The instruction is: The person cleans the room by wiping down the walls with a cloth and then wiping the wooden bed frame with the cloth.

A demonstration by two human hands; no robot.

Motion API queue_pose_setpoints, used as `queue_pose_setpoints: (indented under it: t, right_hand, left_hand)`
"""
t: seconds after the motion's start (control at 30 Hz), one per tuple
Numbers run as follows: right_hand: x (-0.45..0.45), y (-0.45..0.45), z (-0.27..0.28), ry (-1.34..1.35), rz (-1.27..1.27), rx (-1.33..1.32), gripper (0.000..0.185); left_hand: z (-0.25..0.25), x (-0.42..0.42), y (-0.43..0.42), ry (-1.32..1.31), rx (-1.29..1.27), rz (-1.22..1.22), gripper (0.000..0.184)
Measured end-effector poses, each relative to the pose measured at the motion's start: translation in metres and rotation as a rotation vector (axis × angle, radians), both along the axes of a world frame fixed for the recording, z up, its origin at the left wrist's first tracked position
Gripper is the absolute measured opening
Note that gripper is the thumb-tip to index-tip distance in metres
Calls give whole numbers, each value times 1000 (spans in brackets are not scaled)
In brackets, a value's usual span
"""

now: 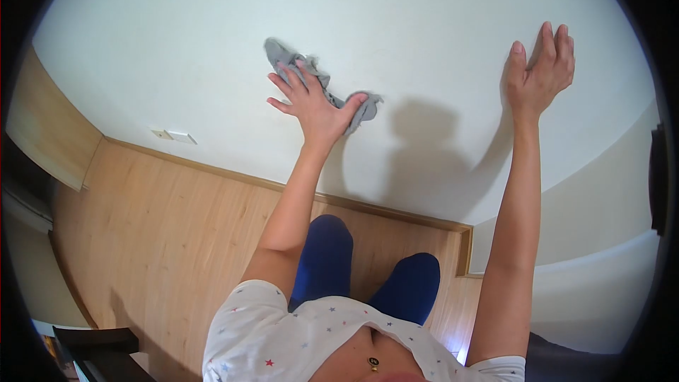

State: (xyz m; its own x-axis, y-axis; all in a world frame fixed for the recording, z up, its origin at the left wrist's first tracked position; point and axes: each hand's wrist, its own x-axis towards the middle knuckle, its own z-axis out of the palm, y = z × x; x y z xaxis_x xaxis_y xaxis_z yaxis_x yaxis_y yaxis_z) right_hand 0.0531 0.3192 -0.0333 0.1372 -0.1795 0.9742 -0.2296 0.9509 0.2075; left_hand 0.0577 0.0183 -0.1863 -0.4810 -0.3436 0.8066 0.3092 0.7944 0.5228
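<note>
My left hand (315,107) presses a crumpled grey cloth (281,54) against the white wall (431,21), its fingers spread over the fabric and its thumb on a bunched end. Part of the cloth is hidden under the palm. To the right and a little higher, my right hand (540,74) rests on the same wall with nothing in it. Its fingers are stretched out, the thumb apart from the others.
Wooden skirting (262,182) runs along the wall's foot above a wood-look floor (170,219). White wall sockets (174,136) sit low on the left. Wooden furniture (53,120) stands at far left, and a dark piece of furniture (99,354) is at bottom left.
</note>
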Motion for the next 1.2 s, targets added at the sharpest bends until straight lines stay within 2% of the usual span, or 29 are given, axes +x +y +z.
queue_pose_setpoints:
  t: [0.03, 0.13, 0.2, 0.27, 0.33, 0.37, 0.47, 0.53, 0.6, 0.67, 0.77, 0.87, 1.03, 1.2]
  right_hand:
    - [0, 1, 1, 1, 0, 5, 50]
    - [0, 0, -1, -1, 7, -10, 51]
    - [-1, -3, 1, 2, -4, -5, 51]
    - [2, -4, 1, 0, -15, -7, 51]
    - [0, -4, 0, -9, -27, -20, 51]
    - [-2, -4, 1, -8, -22, -13, 51]
    - [1, 5, 0, -5, -11, -10, 51]
    - [1, 5, -1, -17, 7, -12, 51]
    - [0, 4, -2, -3, 4, -17, 50]
    - [0, -1, 0, 5, -1, -12, 50]
    - [-5, -6, 2, 0, -8, -2, 50]
    - [-2, 0, -1, 1, -1, -5, 50]
    - [-5, -2, -1, -22, -7, -17, 50]
    - [1, -2, -1, -23, -16, -44, 49]
  left_hand:
    - [4, 3, 2, -24, -25, -25, 63]
    - [10, -3, -2, -23, 216, -48, 91]
    - [3, -25, 4, -359, -232, 676, 104]
    - [-7, -27, 14, -343, -333, 671, 106]
    - [19, 8, 33, 19, -70, -54, 96]
    - [20, 7, 32, 51, -108, -57, 86]
    - [26, 1, 22, -51, 2, -34, 89]
    - [23, -16, 7, 99, 228, -108, 88]
    - [25, -20, 11, 142, 284, -95, 83]
    - [32, -8, 21, 82, 164, 8, 74]
    - [25, 2, 32, 29, -169, -39, 63]
    - [25, -2, 27, -56, -185, 0, 62]
    - [40, -29, -38, 119, 307, 88, 57]
    - [41, -46, -108, 25, 553, 278, 54]
